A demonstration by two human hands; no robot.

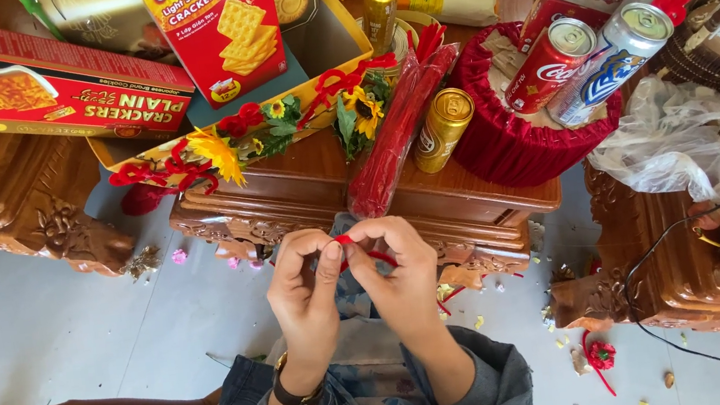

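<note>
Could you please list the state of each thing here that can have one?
Left hand: pinching a red pipe cleaner.
Right hand: pinching the same pipe cleaner.
Gold can: lying down, unopened.
Red can: tilted, unopened.
Cracker box: upright, closed.

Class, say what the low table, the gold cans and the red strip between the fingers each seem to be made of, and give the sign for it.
Low table: varnished wood, by its glossy brown grain and carved edge. Gold cans: metal, by the shiny rim and pull-tab. Red strip, pinched by left hand and right hand: probably fuzzy wire or ribbon; too small to tell.
</note>
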